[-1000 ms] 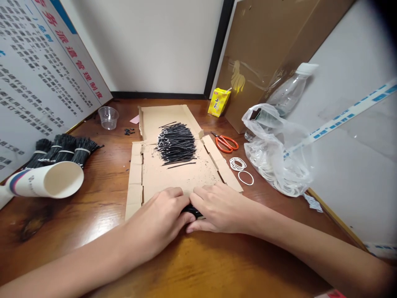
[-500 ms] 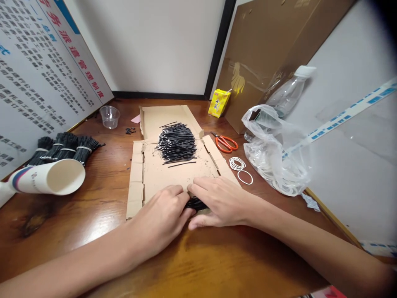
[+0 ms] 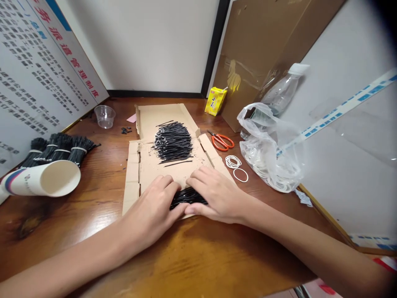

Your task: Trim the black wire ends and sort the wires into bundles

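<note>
Both hands grip one bunch of thin black sticks or tubes (image 3: 187, 196) at the near end of a flattened cardboard sheet (image 3: 155, 176). My left hand (image 3: 158, 203) curls round the bunch's left part, thumb on the near side. Its right part is wrapped by my right hand (image 3: 215, 196), fingers over the far side and thumb in front. The thumbs nearly meet, and the middle of the bunch shows between the hands. Farther up the cardboard lies a loose pile of the same black pieces (image 3: 173, 142), their ends mostly pointing sideways.
Orange-handled scissors (image 3: 222, 142), white rubber bands (image 3: 233, 162) and a plastic bag (image 3: 273, 157) lie at right. A yellow drink carton (image 3: 215, 101) stands behind. At left are tied black bundles (image 3: 77, 150), a paper cup (image 3: 46, 179) on its side and a clear plastic cup (image 3: 104, 117).
My hands have drawn a little apart, the left one shifting left, so more of the black bunch shows between them. The whole view has shifted slightly.
</note>
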A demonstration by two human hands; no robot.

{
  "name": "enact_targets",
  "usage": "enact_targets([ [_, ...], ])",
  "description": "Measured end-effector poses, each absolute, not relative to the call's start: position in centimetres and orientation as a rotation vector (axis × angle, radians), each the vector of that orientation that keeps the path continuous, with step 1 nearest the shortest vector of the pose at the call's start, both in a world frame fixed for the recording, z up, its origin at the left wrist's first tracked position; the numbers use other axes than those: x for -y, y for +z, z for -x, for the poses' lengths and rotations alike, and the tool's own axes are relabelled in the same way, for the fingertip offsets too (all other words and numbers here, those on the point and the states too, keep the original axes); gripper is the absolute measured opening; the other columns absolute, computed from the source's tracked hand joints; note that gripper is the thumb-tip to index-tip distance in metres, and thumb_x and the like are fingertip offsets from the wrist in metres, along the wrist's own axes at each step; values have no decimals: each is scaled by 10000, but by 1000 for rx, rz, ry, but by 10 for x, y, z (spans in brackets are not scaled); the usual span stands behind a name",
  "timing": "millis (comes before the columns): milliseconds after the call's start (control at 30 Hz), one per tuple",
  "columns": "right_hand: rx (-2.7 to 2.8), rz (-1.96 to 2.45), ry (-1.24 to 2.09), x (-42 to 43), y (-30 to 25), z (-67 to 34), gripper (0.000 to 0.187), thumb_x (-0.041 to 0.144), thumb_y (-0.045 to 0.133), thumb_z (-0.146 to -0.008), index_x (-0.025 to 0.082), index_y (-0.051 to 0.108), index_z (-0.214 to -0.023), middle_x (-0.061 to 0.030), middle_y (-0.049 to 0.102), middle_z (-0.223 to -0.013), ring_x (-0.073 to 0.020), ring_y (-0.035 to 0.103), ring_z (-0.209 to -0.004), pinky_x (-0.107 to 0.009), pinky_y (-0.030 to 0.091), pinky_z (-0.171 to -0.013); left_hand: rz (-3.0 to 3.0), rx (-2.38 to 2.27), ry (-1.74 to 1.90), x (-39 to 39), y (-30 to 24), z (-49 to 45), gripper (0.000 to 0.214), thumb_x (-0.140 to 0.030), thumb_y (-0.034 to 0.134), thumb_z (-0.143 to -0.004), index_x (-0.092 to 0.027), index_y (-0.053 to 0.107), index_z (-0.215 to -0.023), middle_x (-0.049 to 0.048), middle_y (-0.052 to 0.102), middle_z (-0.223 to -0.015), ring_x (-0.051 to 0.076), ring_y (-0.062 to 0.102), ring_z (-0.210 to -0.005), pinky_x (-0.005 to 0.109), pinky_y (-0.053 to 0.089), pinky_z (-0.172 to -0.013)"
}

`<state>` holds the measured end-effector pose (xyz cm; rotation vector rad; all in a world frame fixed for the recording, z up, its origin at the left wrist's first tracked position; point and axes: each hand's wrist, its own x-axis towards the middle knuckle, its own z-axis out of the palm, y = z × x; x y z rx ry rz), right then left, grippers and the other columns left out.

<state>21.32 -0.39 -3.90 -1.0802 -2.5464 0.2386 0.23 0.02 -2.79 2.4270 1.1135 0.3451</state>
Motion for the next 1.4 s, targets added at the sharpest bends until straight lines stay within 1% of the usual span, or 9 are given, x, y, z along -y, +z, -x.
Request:
enact_targets([
  [133,2111,1174,627,9,-37,-238,484,532,289,-1024,164,603,-1024,-102,635,-1018,-215,565,-965,-361,443,-860,-2359,-1155,389,-3,-26,4,233,-380,537,-953,-163,612,-992,73,570,-994,254,530,-970,409,428,-856],
  [333,1961,1292,732,24,-39,-245,393,467,346,-1031,188,618,-1075,-89,645,-1125,-208,577,-1074,-355,431,-945,-2075,-1207,564,-3,-21,2,301,-453,516,-931,-193,651,-998,76,624,-1072,267,554,-1035,434,427,-918],
  [500,1908,1372,907,28,-38,-229,529,565,343,-1001,189,535,-1318,-106,507,-1435,-233,414,-1362,-434,298,-1156,-1467,-1225,859,2,-26,-15,386,-534,551,-900,-201,665,-1059,88,677,-1123,282,594,-1089,421,436,-968],
  [600,1801,1405,1058,26,-38,-225,606,624,330,-980,217,471,-1405,-77,419,-1527,-226,317,-1439,-464,225,-1203,-1270,-1173,1008,1,-34,-24,392,-546,574,-889,-194,672,-1029,89,680,-1141,278,596,-1111,416,431,-988],
  [767,1637,1315,1234,21,-41,-221,624,659,363,-956,254,457,-1421,-62,383,-1557,-230,303,-1451,-482,218,-1210,-1170,-1057,1151,-4,-43,-38,332,-490,565,-910,-181,678,-957,77,680,-1074,244,601,-1063,385,448,-959],
  [967,1641,1126,1285,16,-42,-215,525,599,361,-986,284,522,-1372,-55,473,-1494,-227,385,-1405,-475,260,-1195,-1173,-972,1184,-5,-42,-50,306,-440,535,-920,-163,663,-893,70,680,-959,221,619,-935,372,472,-898],
  [1067,1649,1158,1254,16,-40,-219,528,602,358,-985,283,527,-1369,-58,478,-1490,-235,391,-1402,-481,276,-1186,-1220,-1019,1155,-5,-38,-44,303,-448,543,-917,-169,658,-892,64,672,-972,225,609,-966,368,467,-904],
  [1167,1713,1201,1142,17,-39,-226,533,601,391,-977,274,510,-1381,-59,469,-1495,-239,379,-1409,-475,274,-1188,-1340,-1088,1064,-4,-35,-34,272,-443,580,-912,-191,656,-980,54,665,-1059,225,595,-1028,365,440,-952],
  [1400,1554,1351,1169,15,-43,-217,630,668,375,-948,253,471,-1412,-79,396,-1547,-238,290,-1462,-502,194,-1220,-1211,-1132,1166,3,-40,-41,301,-487,504,-953,-205,596,-1009,47,625,-1082,223,559,-1103,360,416,-994],
])
